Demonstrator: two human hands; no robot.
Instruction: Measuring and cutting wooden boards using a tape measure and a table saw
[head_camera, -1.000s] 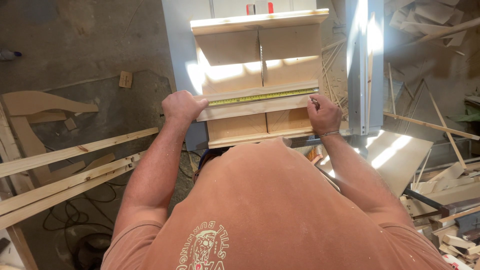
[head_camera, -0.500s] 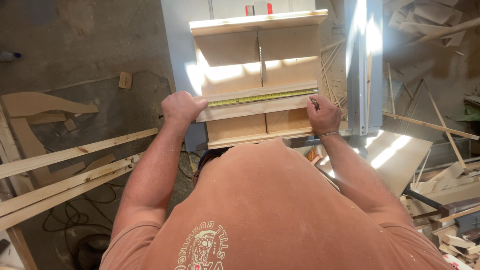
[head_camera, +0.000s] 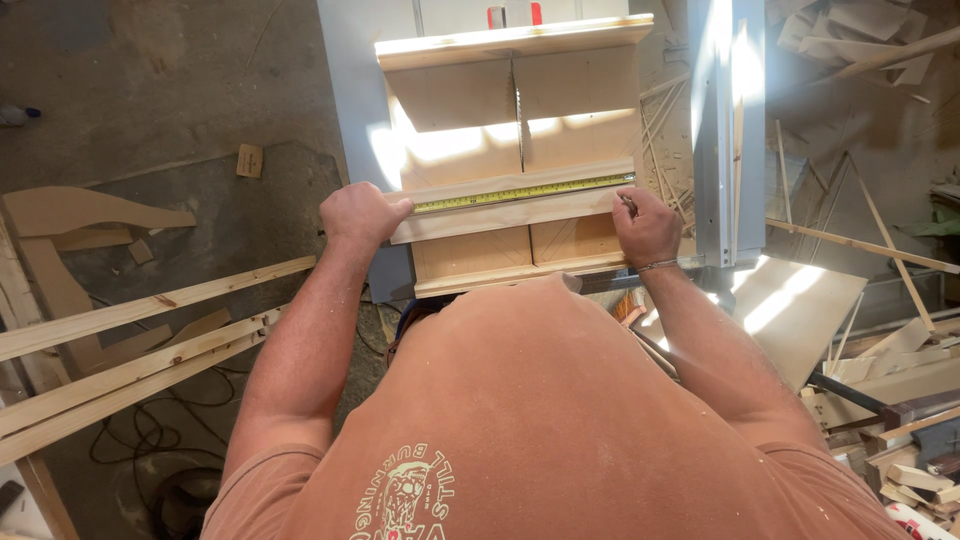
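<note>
A pale wooden strip (head_camera: 500, 215) lies crosswise on a wooden saw sled (head_camera: 470, 255). A yellow tape measure (head_camera: 520, 192) is stretched along the strip's far edge. My left hand (head_camera: 362, 215) is closed over the tape's case at the strip's left end. At the right end, my right hand (head_camera: 648, 228) pinches a thin pencil (head_camera: 628, 204), its tip by the tape's end. The blade slot (head_camera: 517, 100) runs down the middle of the sled, away from both hands.
The sled sits on a grey saw table (head_camera: 350, 90) with a grey metal fence rail (head_camera: 725, 130) to its right. Long wooden slats (head_camera: 150, 340) lie on the floor at left above dark cables (head_camera: 150, 440). Offcuts (head_camera: 900, 400) pile up at right.
</note>
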